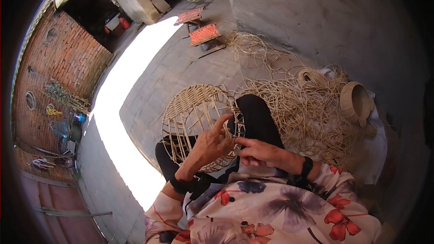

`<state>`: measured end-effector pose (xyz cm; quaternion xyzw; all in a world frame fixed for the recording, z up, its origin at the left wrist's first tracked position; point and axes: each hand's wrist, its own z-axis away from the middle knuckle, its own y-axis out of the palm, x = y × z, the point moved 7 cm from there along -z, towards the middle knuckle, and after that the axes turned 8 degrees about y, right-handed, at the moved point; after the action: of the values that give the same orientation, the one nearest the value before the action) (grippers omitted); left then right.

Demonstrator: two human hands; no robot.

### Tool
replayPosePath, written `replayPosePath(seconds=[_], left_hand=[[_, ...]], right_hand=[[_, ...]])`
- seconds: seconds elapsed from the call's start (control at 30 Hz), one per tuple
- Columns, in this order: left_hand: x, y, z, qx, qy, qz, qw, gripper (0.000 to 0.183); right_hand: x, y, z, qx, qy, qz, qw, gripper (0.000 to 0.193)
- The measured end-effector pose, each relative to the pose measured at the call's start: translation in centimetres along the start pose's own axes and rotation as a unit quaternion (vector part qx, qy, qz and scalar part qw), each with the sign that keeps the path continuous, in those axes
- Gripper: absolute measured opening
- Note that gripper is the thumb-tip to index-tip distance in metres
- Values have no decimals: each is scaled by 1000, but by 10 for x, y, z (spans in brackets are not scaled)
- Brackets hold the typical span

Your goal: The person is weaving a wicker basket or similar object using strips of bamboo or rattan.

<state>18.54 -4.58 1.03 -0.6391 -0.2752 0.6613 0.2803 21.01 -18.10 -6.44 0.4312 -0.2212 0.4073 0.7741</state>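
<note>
A round, partly woven straw-coloured basket [192, 100] rests tilted across my lap. Its far side is densely woven, while the nearer part is an open frame of spaced cords. My left hand [209, 147] grips it near the right rim, with the index finger raised along the edge and the other fingers bent. My right hand [264, 152] meets the left fingertips at that rim, index finger reaching left and the rest curled. Whatever strand lies between the right fingertips is too small to make out.
A big tangle of loose cord [298, 113] spreads over the floor to the right. Beside it are a coiled cord roll [312, 77] and a finished woven basket [357, 101]. Two low stools with red-orange woven seats [204, 34] stand ahead. A brick wall [68, 49] rises at left.
</note>
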Motion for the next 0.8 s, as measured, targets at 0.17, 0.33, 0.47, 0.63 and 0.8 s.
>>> replayPosePath(seconds=[0.17, 0.33, 0.47, 0.63, 0.8], left_hand=[[7, 3, -3, 27, -1, 48, 998, 59], [24, 7, 7, -59, -54, 174, 981, 52], [33, 9, 17, -113, -139, 307, 935, 44], [43, 11, 28, -159, -140, 520, 828, 27], [41, 10, 35, -134, -93, 473, 866, 18]], right_hand=[[3, 8, 3, 28, 13, -48, 998, 52], [-1, 6, 2, 41, 3, -73, 996, 45], [3, -8, 10, 6, -26, -29, 999, 41], [43, -27, 31, -283, -193, 256, 904, 17], [74, 10, 32, -297, -358, 405, 788, 10]])
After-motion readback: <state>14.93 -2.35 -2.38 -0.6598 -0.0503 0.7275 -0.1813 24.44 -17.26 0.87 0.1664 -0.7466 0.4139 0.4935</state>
